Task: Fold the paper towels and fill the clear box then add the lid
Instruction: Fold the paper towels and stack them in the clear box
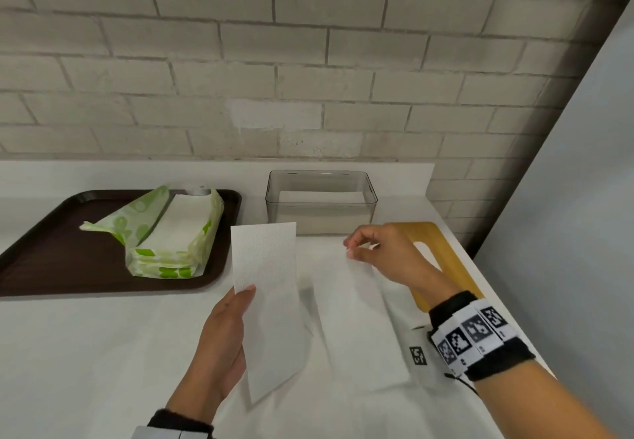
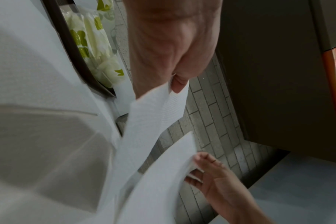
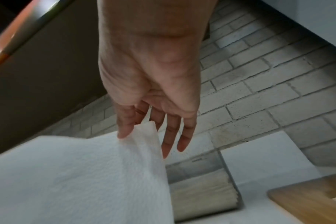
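In the head view, two hands are working over a white counter (image 1: 85, 353). The left hand (image 1: 223, 342) is pinching the near-left part of one white paper towel (image 1: 264, 256), thumb on top, and that part is standing up. The right hand (image 1: 380, 253) is pinching the other side of the same towel with its fingertips, lifted above the counter. The towel is thin, bumpy and bending in the middle. One clear box (image 1: 320, 200) is sitting far on the counter by the brick wall (image 1: 308, 61), and a low stack of folded towels is lying inside it. One wooden lid (image 1: 442, 256) is lying to the right, partly under the right hand. One dark tray (image 1: 51, 253) is sitting on the left, holding one open green and white pack (image 1: 164, 232) with more white towels in it. In the left wrist view, the left hand (image 2: 173, 45) is squeezing the towel (image 2: 157, 109) with its thumb, and the right hand (image 2: 211, 174) is holding the near flap with curled fingers. In the right wrist view, the right hand (image 3: 152, 84) is pinching the towel (image 3: 77, 174) corner, while its other fingers (image 3: 184, 136) are hanging straight and a little apart. The clear box (image 3: 203, 192) is showing beyond the towel, with the lid (image 3: 307, 201) at the right.
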A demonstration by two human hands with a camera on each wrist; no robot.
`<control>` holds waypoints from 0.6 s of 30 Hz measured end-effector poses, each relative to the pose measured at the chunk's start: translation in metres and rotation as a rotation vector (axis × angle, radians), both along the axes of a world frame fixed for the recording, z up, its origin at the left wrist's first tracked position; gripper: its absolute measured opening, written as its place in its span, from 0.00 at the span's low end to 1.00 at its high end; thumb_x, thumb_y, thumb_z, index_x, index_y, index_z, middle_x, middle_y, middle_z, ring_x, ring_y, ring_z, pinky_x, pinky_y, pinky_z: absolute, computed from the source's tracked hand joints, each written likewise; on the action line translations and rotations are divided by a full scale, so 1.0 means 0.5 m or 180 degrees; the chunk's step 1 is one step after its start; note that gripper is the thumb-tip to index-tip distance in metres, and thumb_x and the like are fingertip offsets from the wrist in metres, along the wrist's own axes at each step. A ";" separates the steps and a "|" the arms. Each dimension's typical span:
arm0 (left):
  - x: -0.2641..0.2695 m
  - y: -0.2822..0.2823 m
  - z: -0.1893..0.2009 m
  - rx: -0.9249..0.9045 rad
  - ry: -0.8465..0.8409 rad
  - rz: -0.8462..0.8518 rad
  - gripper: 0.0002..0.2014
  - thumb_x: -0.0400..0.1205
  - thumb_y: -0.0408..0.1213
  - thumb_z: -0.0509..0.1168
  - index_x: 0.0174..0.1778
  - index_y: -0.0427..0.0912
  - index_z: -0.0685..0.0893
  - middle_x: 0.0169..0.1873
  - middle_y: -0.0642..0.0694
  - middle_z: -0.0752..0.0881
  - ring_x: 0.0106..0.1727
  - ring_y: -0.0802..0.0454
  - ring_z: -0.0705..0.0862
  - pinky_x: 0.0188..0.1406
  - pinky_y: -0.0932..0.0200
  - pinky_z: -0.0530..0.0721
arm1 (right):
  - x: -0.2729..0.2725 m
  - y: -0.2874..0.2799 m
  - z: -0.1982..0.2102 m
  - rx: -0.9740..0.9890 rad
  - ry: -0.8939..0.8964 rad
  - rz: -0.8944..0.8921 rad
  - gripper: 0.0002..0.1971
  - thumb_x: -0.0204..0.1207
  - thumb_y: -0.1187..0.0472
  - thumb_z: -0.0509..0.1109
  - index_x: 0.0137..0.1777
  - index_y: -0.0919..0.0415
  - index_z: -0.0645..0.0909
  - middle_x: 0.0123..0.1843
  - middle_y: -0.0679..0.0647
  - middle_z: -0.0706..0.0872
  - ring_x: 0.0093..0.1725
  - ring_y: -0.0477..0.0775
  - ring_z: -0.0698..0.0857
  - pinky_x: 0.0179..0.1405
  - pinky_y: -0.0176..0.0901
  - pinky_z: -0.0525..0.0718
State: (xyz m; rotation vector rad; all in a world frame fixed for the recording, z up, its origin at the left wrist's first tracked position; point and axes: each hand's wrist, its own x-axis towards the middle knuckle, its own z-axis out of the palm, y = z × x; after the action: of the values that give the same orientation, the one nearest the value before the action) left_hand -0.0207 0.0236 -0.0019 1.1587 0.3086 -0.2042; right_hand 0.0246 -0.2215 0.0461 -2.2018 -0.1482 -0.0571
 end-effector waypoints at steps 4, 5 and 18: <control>0.004 0.008 0.008 -0.0186 0.0014 -0.0017 0.16 0.85 0.37 0.60 0.69 0.41 0.79 0.61 0.41 0.86 0.62 0.41 0.83 0.68 0.42 0.76 | -0.017 0.002 0.061 0.1332 -0.0226 0.0371 0.06 0.71 0.66 0.75 0.37 0.57 0.82 0.45 0.55 0.87 0.46 0.49 0.84 0.47 0.33 0.81; 0.005 0.007 0.011 -0.0232 0.0012 -0.0032 0.15 0.85 0.37 0.60 0.68 0.41 0.79 0.59 0.41 0.87 0.61 0.41 0.84 0.64 0.43 0.79 | -0.025 0.002 0.083 0.1792 -0.0289 0.0464 0.05 0.69 0.64 0.77 0.37 0.56 0.83 0.43 0.56 0.85 0.43 0.51 0.83 0.43 0.36 0.81; -0.022 -0.028 0.060 -0.0824 0.0068 -0.0758 0.17 0.76 0.39 0.63 0.59 0.37 0.85 0.52 0.36 0.89 0.49 0.41 0.89 0.53 0.44 0.82 | -0.026 0.154 0.060 0.0454 -0.1320 -0.0180 0.07 0.82 0.62 0.63 0.43 0.51 0.78 0.39 0.48 0.85 0.37 0.57 0.81 0.38 0.45 0.78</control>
State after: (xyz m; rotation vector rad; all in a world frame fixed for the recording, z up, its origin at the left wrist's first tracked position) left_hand -0.0317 0.0097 0.0282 0.9351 0.1564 -0.4527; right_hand 0.0119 -0.1446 0.0760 -2.0265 -0.3024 -0.5410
